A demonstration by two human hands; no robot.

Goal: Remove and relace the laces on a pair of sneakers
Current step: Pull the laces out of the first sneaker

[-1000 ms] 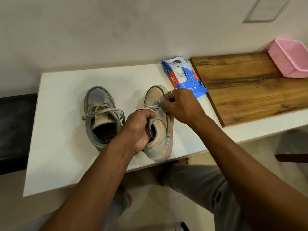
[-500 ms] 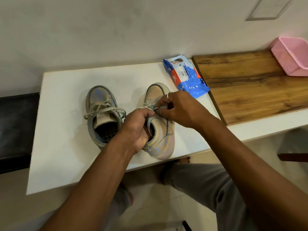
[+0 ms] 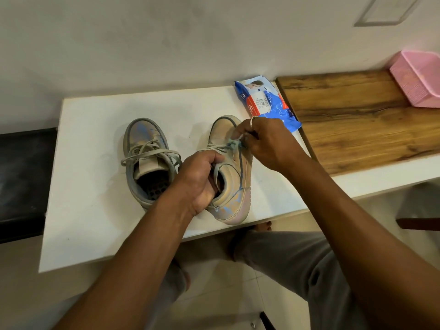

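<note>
Right sneaker (image 3: 234, 177) in left hand's (image 3: 198, 181) grip, its lace (image 3: 232, 145) pinched by right hand (image 3: 266, 141)

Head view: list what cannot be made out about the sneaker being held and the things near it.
Head view throughout.
Held sneaker: tongue and upper eyelets hidden under the left hand.
Lace: the eyelet it leaves is covered by the right hand.
Blue packet: print too small to read.
Pink basket: cut off by the frame's right edge.
</note>
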